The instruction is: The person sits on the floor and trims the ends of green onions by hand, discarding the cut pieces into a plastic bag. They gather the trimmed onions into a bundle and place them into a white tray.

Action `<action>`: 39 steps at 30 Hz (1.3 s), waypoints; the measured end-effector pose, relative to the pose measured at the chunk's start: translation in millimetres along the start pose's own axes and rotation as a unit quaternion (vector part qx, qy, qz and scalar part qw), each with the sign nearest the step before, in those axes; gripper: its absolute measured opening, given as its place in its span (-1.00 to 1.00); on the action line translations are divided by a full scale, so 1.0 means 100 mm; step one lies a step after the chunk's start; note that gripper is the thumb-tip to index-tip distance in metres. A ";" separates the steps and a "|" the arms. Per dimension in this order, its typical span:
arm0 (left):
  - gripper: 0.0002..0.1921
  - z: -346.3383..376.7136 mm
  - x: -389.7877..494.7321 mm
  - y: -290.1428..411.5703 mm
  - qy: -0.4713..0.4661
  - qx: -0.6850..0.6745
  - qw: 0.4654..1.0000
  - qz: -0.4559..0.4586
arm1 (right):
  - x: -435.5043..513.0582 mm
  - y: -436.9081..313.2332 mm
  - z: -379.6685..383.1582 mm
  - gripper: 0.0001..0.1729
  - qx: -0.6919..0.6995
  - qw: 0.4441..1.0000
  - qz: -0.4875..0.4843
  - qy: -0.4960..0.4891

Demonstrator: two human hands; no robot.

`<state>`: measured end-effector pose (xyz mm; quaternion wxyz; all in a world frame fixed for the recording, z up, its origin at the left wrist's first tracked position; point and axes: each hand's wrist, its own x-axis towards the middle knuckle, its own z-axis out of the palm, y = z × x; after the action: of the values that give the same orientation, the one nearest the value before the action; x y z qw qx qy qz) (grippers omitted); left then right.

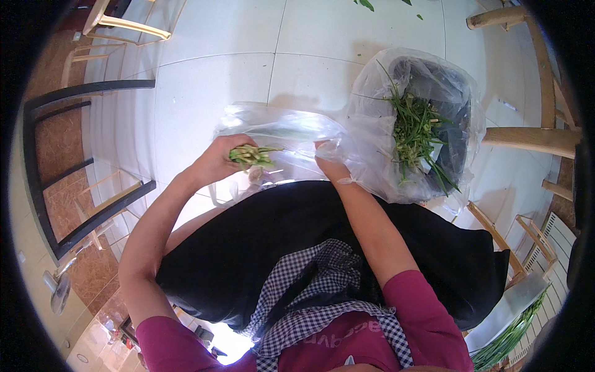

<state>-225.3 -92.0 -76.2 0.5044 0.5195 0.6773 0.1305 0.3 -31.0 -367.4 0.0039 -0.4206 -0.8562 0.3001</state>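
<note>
A bundle of cut green stems point(252, 156) is gripped in my left hand point(228, 156), its pale ends pointing right. My right hand point(327, 156) sits inside or behind clear plastic, with its fingers partly hidden. Beneath and between both hands lies a clear plastic bag point(279, 123), just beyond my black apron point(288, 218). Right of my right hand stands a bin lined with clear plastic point(453, 83), holding a heap of green leaves and stem scraps point(416, 132).
Wooden stool legs point(530, 137) stand at the right. Long green stalks point(516, 332) lie in a pale container point(506, 309) at lower right. A black metal frame point(93, 87) and wooden stools are at the left. Loose leaves point(366, 5) lie on the tiled floor point(209, 79).
</note>
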 end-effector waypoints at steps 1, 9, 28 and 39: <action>-0.71 0.04 0.04 -0.01 -0.006 -0.003 1.000 -0.004 | 0.03 -0.03 0.04 -0.70 -0.010 1.000 0.007 -0.029; -0.75 -0.06 0.30 -0.05 -0.007 -0.036 0.997 -0.071 | 0.44 -0.11 0.44 -0.79 -0.026 0.960 -0.147 0.238; -0.75 -0.14 0.20 0.12 0.042 -0.047 0.998 0.010 | 0.07 -1.19 -1.72 -0.89 0.301 0.942 -0.134 0.061; -0.74 -0.54 -0.58 1.19 0.232 -0.100 0.964 0.090 | -0.49 -1.63 -3.07 -0.61 0.499 0.854 -0.141 0.043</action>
<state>-204.3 -70.7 63.4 0.3695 0.4805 0.7097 0.3589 -5.6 14.7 -20.1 0.2924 -0.2497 -0.6407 0.6645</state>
